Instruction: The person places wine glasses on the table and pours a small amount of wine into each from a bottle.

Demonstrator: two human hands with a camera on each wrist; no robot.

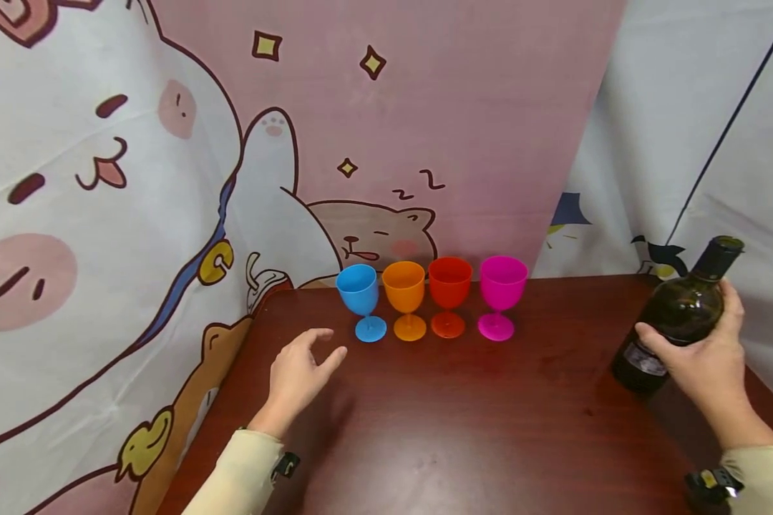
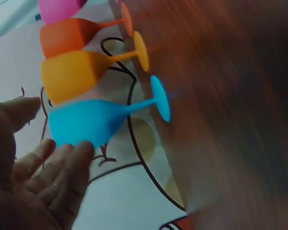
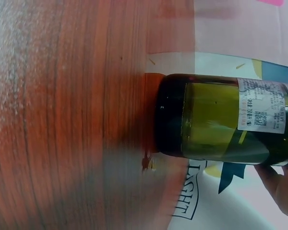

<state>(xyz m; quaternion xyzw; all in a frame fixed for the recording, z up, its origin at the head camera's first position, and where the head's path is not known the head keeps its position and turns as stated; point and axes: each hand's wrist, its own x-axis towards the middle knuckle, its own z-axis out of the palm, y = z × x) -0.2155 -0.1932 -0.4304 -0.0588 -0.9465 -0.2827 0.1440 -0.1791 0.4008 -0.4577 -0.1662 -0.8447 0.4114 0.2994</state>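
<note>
A dark green wine bottle (image 1: 676, 315), tilted with its neck to the right, is gripped round its body by my right hand (image 1: 708, 357). In the right wrist view the bottle (image 3: 216, 120) shows a printed label and its base near the tabletop; whether it touches is hard to tell. My left hand (image 1: 301, 372) is in the air with fingers loosely bent and nothing in them. Nearest to it stands a blue goblet (image 1: 358, 293), then an orange goblet (image 1: 404, 290), a red goblet (image 1: 449, 282) and a magenta goblet (image 1: 502, 275), all upright in a row.
The goblets stand near the back edge of a dark reddish-brown table (image 1: 477, 429). Behind and to the left hangs a cloth (image 1: 477, 129) printed with cartoon animals. A white cloth (image 1: 728, 179) is close behind the bottle on the right.
</note>
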